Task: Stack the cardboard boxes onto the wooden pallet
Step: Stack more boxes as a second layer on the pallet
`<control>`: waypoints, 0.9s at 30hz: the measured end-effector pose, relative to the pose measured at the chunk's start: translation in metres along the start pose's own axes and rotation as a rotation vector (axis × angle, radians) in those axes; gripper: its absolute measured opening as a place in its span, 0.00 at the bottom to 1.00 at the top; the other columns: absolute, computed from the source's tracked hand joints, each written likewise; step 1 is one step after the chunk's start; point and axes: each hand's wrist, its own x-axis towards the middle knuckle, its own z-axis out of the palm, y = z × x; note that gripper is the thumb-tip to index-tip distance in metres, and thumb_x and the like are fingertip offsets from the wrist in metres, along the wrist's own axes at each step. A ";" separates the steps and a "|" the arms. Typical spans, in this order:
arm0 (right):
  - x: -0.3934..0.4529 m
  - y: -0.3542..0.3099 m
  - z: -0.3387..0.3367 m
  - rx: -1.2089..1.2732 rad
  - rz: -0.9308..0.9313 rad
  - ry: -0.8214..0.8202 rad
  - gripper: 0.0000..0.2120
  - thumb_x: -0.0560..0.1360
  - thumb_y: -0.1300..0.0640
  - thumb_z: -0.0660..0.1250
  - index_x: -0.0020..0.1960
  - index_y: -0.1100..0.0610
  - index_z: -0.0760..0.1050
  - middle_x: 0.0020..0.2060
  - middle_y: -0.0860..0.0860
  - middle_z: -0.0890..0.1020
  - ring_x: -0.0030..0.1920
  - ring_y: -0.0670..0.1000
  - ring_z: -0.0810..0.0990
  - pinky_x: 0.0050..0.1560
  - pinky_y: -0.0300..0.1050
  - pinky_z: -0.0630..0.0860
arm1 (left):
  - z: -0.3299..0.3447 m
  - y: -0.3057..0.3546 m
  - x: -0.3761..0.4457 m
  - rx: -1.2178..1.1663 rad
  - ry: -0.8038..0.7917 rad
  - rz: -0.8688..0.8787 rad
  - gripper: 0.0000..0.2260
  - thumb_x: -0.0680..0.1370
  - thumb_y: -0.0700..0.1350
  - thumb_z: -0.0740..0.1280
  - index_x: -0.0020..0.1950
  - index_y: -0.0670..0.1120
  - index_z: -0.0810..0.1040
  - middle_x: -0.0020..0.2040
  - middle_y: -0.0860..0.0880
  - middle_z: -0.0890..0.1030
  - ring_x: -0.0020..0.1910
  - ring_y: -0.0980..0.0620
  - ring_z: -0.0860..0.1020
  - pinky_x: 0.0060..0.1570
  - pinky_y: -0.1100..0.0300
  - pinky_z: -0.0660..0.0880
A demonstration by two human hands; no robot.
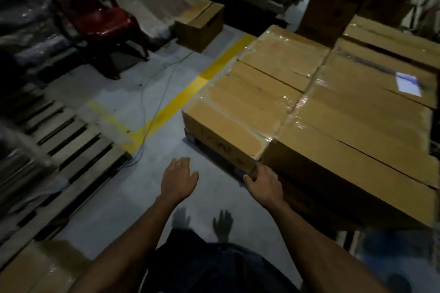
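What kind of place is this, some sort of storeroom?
Most likely a warehouse or stockroom. Taped cardboard boxes sit packed together on a low base, an empty wooden pallet lies on the concrete floor, and a yellow line is painted across that floor.

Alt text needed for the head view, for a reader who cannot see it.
A person's right hand grips the bottom corner of a taped cardboard box among low-stacked boxes, while the left hand hovers open over the grey floor. A wooden pallet lies left; a red chair stands behind.
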 end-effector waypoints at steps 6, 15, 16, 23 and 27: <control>0.041 -0.118 0.038 -0.046 -0.024 -0.059 0.33 0.80 0.40 0.61 0.79 0.54 0.59 0.76 0.55 0.66 0.75 0.59 0.64 0.73 0.55 0.64 | -0.067 -0.110 0.040 -0.036 -0.010 -0.089 0.28 0.83 0.55 0.57 0.78 0.41 0.60 0.77 0.41 0.63 0.77 0.41 0.58 0.74 0.51 0.57; 0.133 -0.232 0.064 -0.133 -0.136 -0.130 0.33 0.80 0.40 0.61 0.79 0.55 0.60 0.75 0.56 0.67 0.74 0.59 0.65 0.72 0.56 0.65 | -0.127 -0.190 0.121 -0.078 0.057 -0.216 0.25 0.81 0.51 0.62 0.75 0.40 0.65 0.72 0.40 0.70 0.74 0.39 0.63 0.71 0.49 0.62; 0.151 -0.245 0.067 -0.131 -0.142 -0.141 0.32 0.80 0.40 0.61 0.79 0.55 0.61 0.74 0.56 0.68 0.73 0.60 0.66 0.72 0.56 0.66 | -0.135 -0.197 0.137 -0.075 0.063 -0.225 0.25 0.81 0.51 0.62 0.75 0.40 0.66 0.72 0.40 0.71 0.74 0.39 0.63 0.71 0.49 0.61; 0.294 -0.351 0.072 -0.092 -0.169 -0.172 0.29 0.79 0.42 0.63 0.76 0.54 0.64 0.71 0.58 0.71 0.71 0.61 0.69 0.67 0.54 0.68 | -0.201 -0.243 0.277 -0.056 0.091 -0.265 0.26 0.80 0.53 0.60 0.74 0.38 0.67 0.71 0.38 0.71 0.72 0.39 0.65 0.72 0.50 0.61; 0.366 -0.414 0.057 -0.111 -0.169 -0.181 0.32 0.79 0.41 0.62 0.79 0.55 0.61 0.75 0.58 0.68 0.73 0.61 0.66 0.70 0.55 0.67 | -0.251 -0.257 0.354 -0.041 0.124 -0.284 0.25 0.81 0.52 0.61 0.74 0.40 0.66 0.72 0.39 0.70 0.73 0.39 0.64 0.71 0.51 0.61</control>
